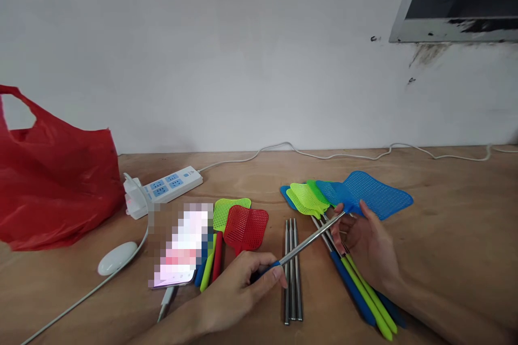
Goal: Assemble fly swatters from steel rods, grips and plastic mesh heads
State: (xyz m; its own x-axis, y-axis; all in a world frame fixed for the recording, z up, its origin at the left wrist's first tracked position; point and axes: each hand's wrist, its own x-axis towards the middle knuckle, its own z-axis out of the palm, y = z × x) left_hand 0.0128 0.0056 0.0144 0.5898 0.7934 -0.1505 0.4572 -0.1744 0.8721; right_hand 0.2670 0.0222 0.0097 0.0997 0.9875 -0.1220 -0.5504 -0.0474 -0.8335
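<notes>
A blue fly swatter [378, 194] with a steel rod is held slantwise above the wooden table. My left hand [238, 294] is closed around its blue handle. At the other end, my right hand [376, 250] has thumb and fingers about the neck, by the mesh head; the palm side partly hides the grip. Below it lie several swatters with blue and green heads, including a lime swatter [306, 199] and a blue handle [353, 288]. Between my hands, loose steel rods [292, 269] lie side by side. A red swatter head [246, 226] rests beyond my left hand.
Left of the rods lie a lime swatter head [230, 210] and a phone [182, 248] with a blurred screen. Farther left are a power strip [174, 186], a white mouse-shaped object [117, 257] and a red plastic bag [60, 178]. A cable runs along the wall.
</notes>
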